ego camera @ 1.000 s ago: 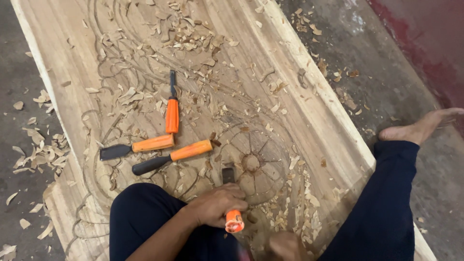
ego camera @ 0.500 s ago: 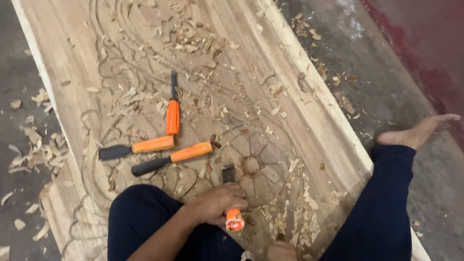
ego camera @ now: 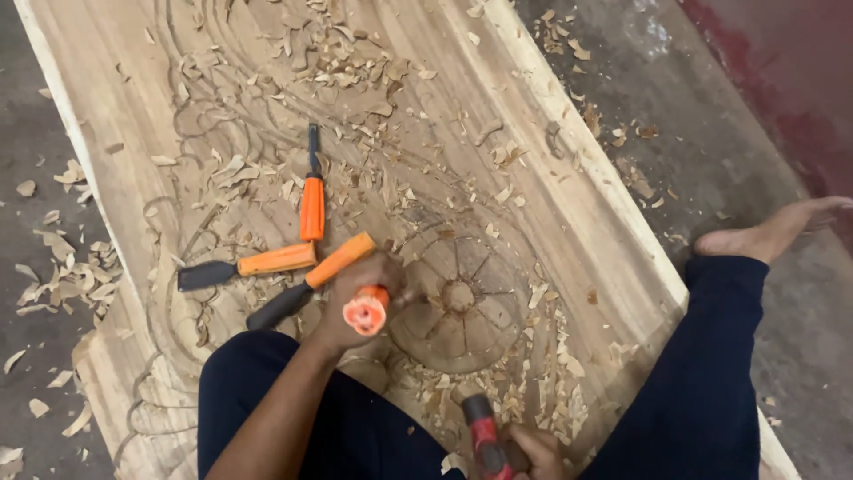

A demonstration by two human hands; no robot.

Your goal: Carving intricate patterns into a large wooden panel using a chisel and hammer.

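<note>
Left hand (ego camera: pixel 355 298) clamped on orange-handled chisel (ego camera: pixel 367 311), tip at carved rosette (ego camera: pixel 460 298) on wood slab (ego camera: pixel 569 204). Right hand (ego camera: pixel 531 449) gripping red-and-black mallet handle (ego camera: pixel 482 436) at bottom edge. Three spare chisels (ego camera: pixel 312 200) just left, amid shavings (ego camera: pixel 355 53). Bare foot (ego camera: pixel 769 233) off slab, right.

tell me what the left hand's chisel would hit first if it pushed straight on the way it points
Most likely the carved round flower in the wooden slab. The left hand aims its orange-handled chisel down and rightward at the flower's near edge, though the tip is hidden, so depth is unclear.
</note>
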